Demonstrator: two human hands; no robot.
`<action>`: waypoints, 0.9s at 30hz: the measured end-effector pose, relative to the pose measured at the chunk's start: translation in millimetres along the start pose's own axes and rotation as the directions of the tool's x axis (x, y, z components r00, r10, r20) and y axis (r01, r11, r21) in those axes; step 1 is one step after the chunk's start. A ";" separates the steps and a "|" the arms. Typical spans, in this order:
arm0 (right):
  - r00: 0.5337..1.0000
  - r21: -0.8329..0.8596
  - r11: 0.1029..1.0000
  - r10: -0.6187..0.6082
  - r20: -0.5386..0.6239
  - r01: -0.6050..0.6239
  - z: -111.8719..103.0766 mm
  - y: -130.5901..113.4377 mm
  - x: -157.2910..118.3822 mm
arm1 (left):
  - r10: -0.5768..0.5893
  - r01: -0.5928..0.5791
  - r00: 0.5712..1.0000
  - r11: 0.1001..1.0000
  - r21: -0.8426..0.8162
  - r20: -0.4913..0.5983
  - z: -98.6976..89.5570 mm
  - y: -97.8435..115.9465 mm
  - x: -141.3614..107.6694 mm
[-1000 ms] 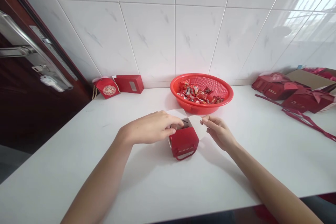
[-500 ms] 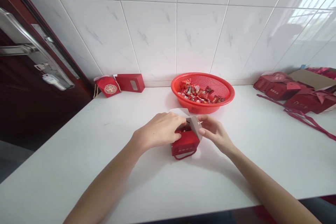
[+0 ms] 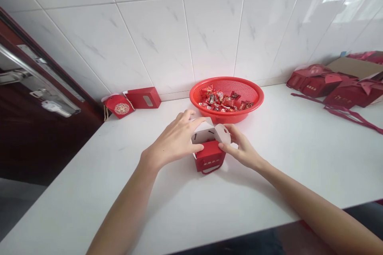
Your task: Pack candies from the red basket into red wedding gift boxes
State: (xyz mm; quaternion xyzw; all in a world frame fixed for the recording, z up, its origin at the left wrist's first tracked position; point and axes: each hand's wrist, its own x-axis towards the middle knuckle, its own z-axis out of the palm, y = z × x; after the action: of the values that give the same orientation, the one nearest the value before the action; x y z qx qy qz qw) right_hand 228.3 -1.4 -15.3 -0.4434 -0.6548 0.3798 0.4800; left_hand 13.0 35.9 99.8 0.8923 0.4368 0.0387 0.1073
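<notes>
A small red candy box (image 3: 210, 161) with gold lettering and a red cord handle stands on the white table, its top flaps up and their pale insides showing. My left hand (image 3: 172, 139) spans its left side, thumb on the red front flap and index finger at the back flap; its other fingers are raised. At the right, my right hand (image 3: 243, 149) grips the rounded white side flap, thumb in front and fingers behind. The box's contents are mostly hidden. Just behind it sits a red plastic basket (image 3: 196, 89) holding several wrapped candies (image 3: 229, 101).
A round-fronted red box (image 3: 121, 107) and a red carton (image 3: 145, 98) stand at the back left, near a dark door with a metal handle (image 3: 60, 105). Red boxes (image 3: 320, 83) and loose ribbon (image 3: 356, 117) lie at the right. A tiled wall (image 3: 215, 36) bounds the table (image 3: 143, 207).
My left hand has come up out of the box, its fingers now over the back flap. My right thumb has moved to the front flap's edge. The view has shifted slightly.
</notes>
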 end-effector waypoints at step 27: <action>1.000 -0.051 0.999 0.004 0.025 -0.002 4.8 -4.7 -2.3 | 0.050 -0.045 0.988 0.998 -0.037 0.145 3.0 -4.7 6.1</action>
State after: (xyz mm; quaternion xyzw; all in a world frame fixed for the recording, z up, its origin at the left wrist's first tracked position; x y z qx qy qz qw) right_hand 223.0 -5.4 -12.8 -0.4517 -0.6695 0.3692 0.4598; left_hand 13.6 43.0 95.7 0.9010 0.4056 -0.0165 0.1531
